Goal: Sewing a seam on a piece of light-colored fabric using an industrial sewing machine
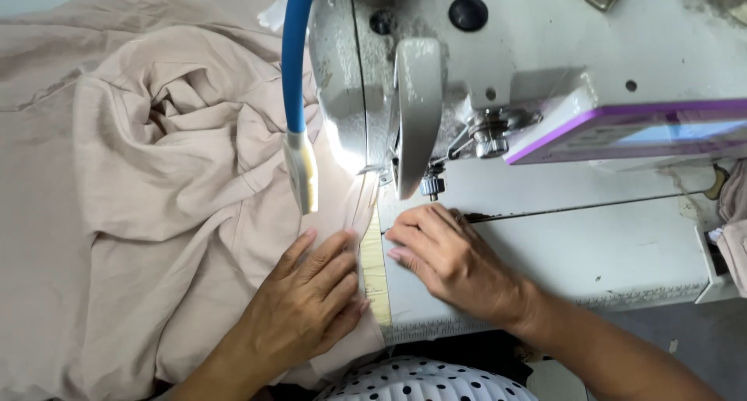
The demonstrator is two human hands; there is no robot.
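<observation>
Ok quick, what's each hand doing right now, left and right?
Left hand: open, pressed flat on the crumpled beige fabric.
Right hand: open, fingers resting at the fabric's edge by the yellow measuring strip; grips nothing.

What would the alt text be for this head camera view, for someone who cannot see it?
Two bare hands guide beige fabric at a white industrial sewing machine: the left hand lies flat on the cloth and the right hand rests on the machine table by the fabric's edge, below the needle area. A lamp on a blue flexible arm lights the seam.

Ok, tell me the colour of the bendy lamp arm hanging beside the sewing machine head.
Bright blue: the lamp arm shows best in the head view, ending in a cream lamp head above the beige fabric.
</observation>
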